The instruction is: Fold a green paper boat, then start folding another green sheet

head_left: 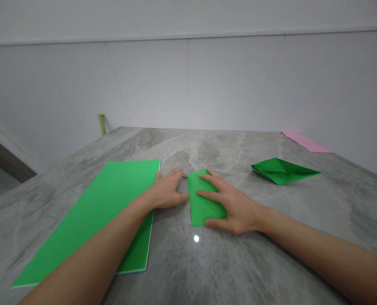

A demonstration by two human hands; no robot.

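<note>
Folded green paper [204,209] lies on the veined stone bench [188,262], the right hand [232,207] spread flat over it, the left hand [167,190] loosely curved against its edge.

Left hand [167,190] loosely curled, right hand [231,207] spread flat.

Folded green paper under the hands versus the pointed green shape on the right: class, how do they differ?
The folded green paper is a flat, blunt-cornered strip, while the pointed green shape is a diamond with raised creases. The right hand lies on the folded green paper and the left hand touches its edge, while no hand touches the pointed green shape. Both are green paper on the grey stone tabletop.
</note>
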